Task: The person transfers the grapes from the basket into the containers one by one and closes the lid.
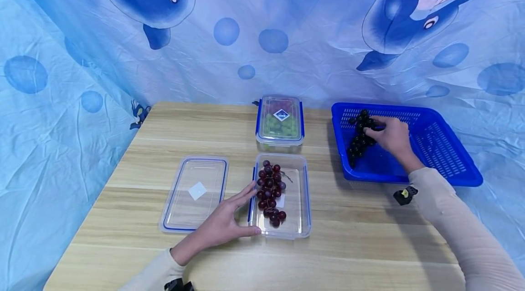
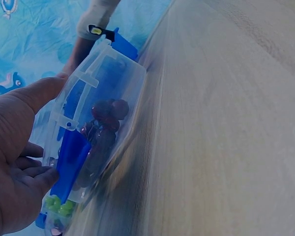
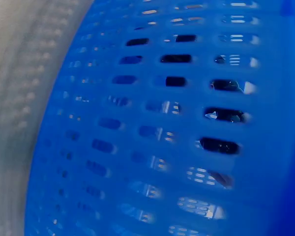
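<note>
My left hand [image 1: 221,222] rests at the left side of an open clear container [image 1: 306,204], thumb at its near corner and fingers extended along the wall. A bunch of dark red grapes [image 1: 269,186] lies inside, toward the left. In the left wrist view the fingertips touch the container's blue side latch [image 2: 71,164]. Over the left part of a blue plastic basket [image 1: 379,176], my right hand [image 1: 391,138] pinches a bunch of black grapes [image 1: 358,141] between thumb and fingers. The right wrist view holds only the slotted basket wall [image 3: 187,98], with dark grapes glimpsed through the slots.
A clear lid with a blue seal [image 1: 184,209] lies flat left of the open container. Behind it stands a closed container [image 1: 280,129] of green grapes with blue latches. A blue dolphin-print curtain [image 1: 246,3] hangs along the wooden table's [image 1: 135,181] far edge.
</note>
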